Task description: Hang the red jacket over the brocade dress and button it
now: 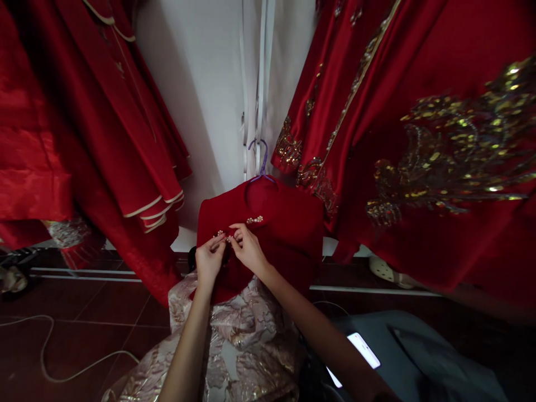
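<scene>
Head view: red top on purple hanger, lower part lying over brocade fabric. Upper pearl clasp looks closed. Left hand and right hand both pinch second clasp, apparently not joined yet. Anything lower is hidden.

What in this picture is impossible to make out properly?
Head view, beaded fastening: the left hand and right hand pinch it, their fingers hiding whether it is closed.
Head view, phone: screen too small and glary to read.
Head view, gold-embroidered gown: cut off by the top and right edges.
</scene>
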Motion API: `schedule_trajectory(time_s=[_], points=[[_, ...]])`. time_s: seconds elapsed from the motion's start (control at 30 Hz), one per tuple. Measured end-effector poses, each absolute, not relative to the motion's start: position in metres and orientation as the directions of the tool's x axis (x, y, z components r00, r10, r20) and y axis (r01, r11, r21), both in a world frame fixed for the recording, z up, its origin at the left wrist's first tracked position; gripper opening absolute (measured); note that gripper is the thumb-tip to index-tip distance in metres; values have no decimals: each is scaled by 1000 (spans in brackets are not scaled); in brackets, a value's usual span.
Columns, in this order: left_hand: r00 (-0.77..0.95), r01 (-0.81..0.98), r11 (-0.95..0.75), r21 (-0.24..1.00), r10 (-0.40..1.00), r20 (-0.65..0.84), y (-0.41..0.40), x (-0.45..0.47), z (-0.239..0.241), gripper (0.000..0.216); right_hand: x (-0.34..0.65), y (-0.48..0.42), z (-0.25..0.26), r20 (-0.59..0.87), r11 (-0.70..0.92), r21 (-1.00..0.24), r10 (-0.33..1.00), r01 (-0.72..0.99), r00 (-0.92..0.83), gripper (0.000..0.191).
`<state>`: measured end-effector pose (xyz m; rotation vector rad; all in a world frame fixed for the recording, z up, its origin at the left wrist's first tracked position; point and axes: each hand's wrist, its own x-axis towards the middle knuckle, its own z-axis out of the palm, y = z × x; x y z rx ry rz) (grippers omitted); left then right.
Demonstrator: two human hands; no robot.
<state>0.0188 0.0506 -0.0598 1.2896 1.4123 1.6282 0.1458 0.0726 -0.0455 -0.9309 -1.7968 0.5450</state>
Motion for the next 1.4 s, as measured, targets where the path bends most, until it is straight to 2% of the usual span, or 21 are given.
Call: schedule_trajectory(time_s=[0.13, 0.23, 0.43, 0.5, 0.67, 0.73, 0.83, 0.97, 1.1, 1.23, 1.3, 1.4], points=[[-308, 166, -258, 952, 903, 298, 52, 13, -58, 28, 143, 73, -50, 586, 604, -717, 793, 347, -170, 29], [-270, 269, -272, 924, 899, 344, 52, 8, -54, 24, 142, 76, -51, 580, 600, -725, 797, 338, -170, 29], [-130, 454, -394, 799, 858, 497, 59, -2, -46, 15, 140, 80, -48, 561, 581, -744, 812, 331, -164, 27], [-105, 419, -401, 815, 870, 482, 60, -3, -49, 16, 143, 77, -44, 535, 565, -770, 825, 296, -183, 27], [-190, 257, -262, 930, 930, 314, 33, 8, -76, 37, 177, 49, -36, 407, 470, -872, 852, 137, -330, 23], [-194, 293, -220, 930, 939, 283, 12, 18, -85, 43, 198, 31, -38, 381, 462, -866, 857, 189, -348, 23], [-215, 395, -144, 907, 946, 244, -12, 34, -90, 44, 223, 9, -49, 357, 434, -816, 898, 381, -257, 20], [-247, 492, -121, 862, 930, 271, -16, 51, -88, 33, 228, -2, -72, 303, 334, -747, 941, 575, -152, 19], [-263, 514, -173, 840, 900, 347, -9, 56, -97, 20, 216, 3, -86, 312, 348, -691, 934, 634, -173, 13], [-212, 443, -268, 856, 896, 391, -10, 54, -106, 15, 213, 4, -88, 333, 340, -747, 935, 571, -122, 14], [-195, 395, -288, 872, 901, 386, -11, 54, -108, 16, 218, 4, -85, 259, 272, -832, 961, 483, -95, 17], [-182, 306, -283, 909, 920, 348, -10, 54, -107, 20, 227, 8, -76, 119, 145, -958, 986, 249, -116, 28]])
